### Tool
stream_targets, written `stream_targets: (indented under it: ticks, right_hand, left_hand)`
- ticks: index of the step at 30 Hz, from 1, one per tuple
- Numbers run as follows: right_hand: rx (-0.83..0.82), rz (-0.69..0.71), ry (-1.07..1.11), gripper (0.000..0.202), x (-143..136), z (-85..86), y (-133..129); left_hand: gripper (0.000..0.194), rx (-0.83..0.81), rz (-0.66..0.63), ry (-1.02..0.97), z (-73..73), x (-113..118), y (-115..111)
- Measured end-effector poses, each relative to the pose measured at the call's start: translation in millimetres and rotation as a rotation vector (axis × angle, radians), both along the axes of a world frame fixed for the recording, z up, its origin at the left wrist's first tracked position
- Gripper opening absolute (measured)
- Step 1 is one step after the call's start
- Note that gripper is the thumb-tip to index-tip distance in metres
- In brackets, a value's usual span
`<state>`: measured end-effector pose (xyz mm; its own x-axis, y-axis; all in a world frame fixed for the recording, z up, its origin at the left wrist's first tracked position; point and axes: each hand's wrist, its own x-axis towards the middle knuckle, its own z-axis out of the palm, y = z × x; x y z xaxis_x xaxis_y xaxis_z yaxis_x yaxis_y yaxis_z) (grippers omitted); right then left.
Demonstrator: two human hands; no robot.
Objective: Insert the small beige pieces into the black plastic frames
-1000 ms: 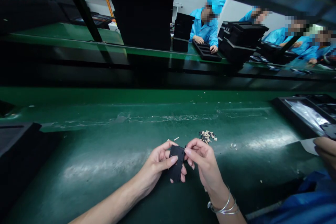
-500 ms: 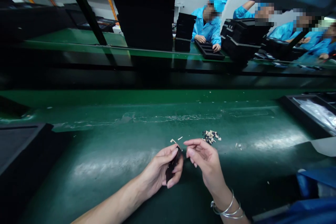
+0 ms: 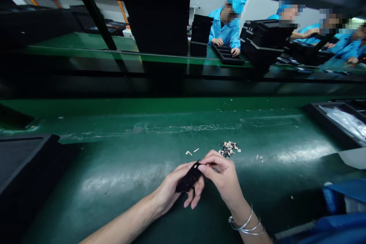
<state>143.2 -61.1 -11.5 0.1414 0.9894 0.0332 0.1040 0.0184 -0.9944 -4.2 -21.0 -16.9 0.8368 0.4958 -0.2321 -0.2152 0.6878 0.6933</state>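
Note:
A flat black part (image 3: 188,178), roughly rectangular with cutouts and a small pale spot near its upper end, lies tilted in my left hand (image 3: 168,187). The left thumb and fingers hold it by its edges, and some of the lower fingers hang loose beneath it. My right hand (image 3: 221,173) has thumb and forefinger closed on the part's upper right corner; whether a smaller piece is between those fingertips is hidden. Just beyond the hands on the green table (image 3: 114,160) lies a heap of small beige and black pieces (image 3: 229,148), with two pale slivers (image 3: 188,153) to its left.
Dark trays stand at the left (image 3: 25,160) and right, the right tray (image 3: 320,118) holding clear plastic. Blue cloth (image 3: 343,198) is at the lower right. Across the line, co-workers in blue (image 3: 228,26) sit among stacked black trays (image 3: 264,40).
My right hand has moved left onto the upper end of the black part. The left hand has turned the part so that its broad face shows more.

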Motion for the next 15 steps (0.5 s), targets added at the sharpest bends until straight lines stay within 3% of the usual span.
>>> stream_targets:
  ticks: [4,15]
  right_hand:
    - [-0.033,-0.005,0.013,0.013,1.4,1.5,-0.8]
    - [-0.072,0.023,0.046,0.015,0.8,0.6,-0.3]
  left_hand:
    - [0.050,0.038,-0.014,0.029,-1.1,-1.6,4.1]
    - [0.051,-0.043,-0.092,-0.018,-6.8,-0.7,5.0]
